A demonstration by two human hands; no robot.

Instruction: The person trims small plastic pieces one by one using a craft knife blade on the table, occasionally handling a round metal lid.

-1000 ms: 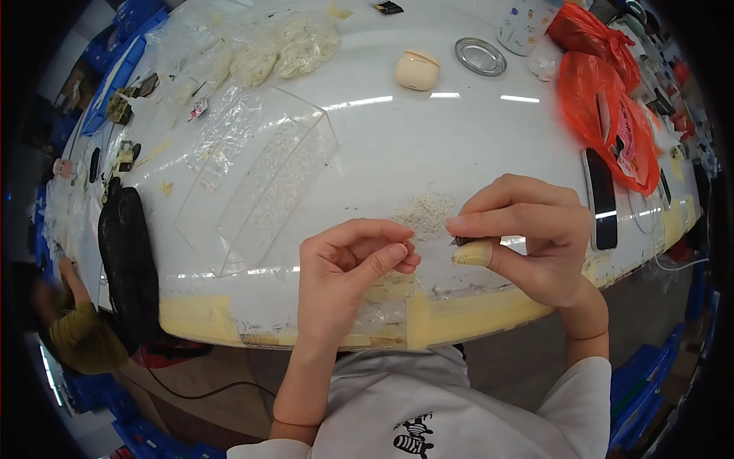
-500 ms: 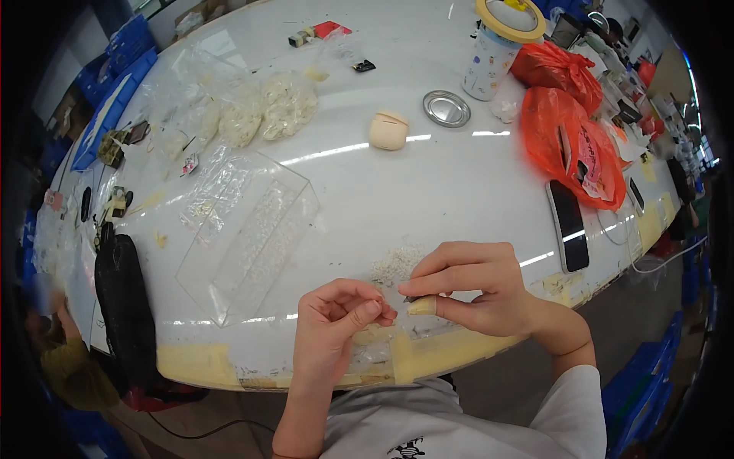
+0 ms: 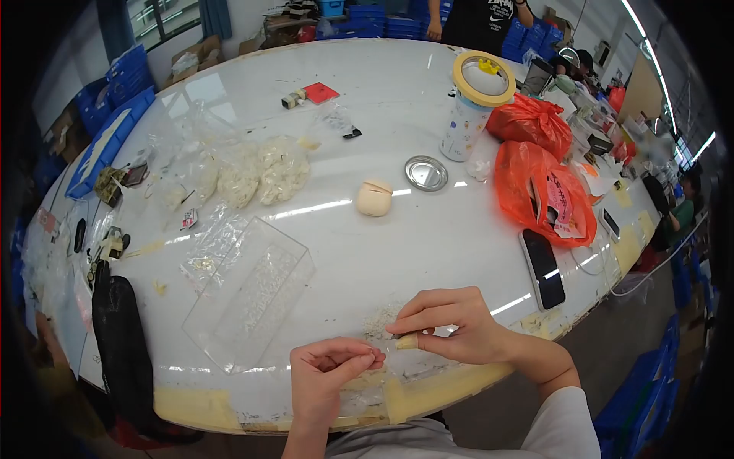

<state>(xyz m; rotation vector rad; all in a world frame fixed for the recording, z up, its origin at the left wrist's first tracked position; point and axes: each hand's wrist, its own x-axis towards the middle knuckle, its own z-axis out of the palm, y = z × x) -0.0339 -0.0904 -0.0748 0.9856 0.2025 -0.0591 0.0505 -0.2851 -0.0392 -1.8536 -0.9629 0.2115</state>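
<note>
My left hand is above the table's near edge, thumb and fingertips pinched together. Whatever lies in that pinch is too small to name. Just right of it, my right hand is closed as well, its index finger and thumb meeting around something small and dark that I cannot make out. A yellow covering wraps the right thumb tip. Between and beyond the fingertips spreads a pile of tiny white pieces. To the left lies a clear plastic box with small white bits in it.
Bags of pale pieces lie farther back, near a beige rounded container and a round metal lid. At right are a phone, red plastic bags and a tall cup. A black pouch lies left. Another person stands across the table.
The view has tilted up, so the table sits lower and the far side of the room shows. Both hands keep their pinches close together, with a slightly wider gap between them.
</note>
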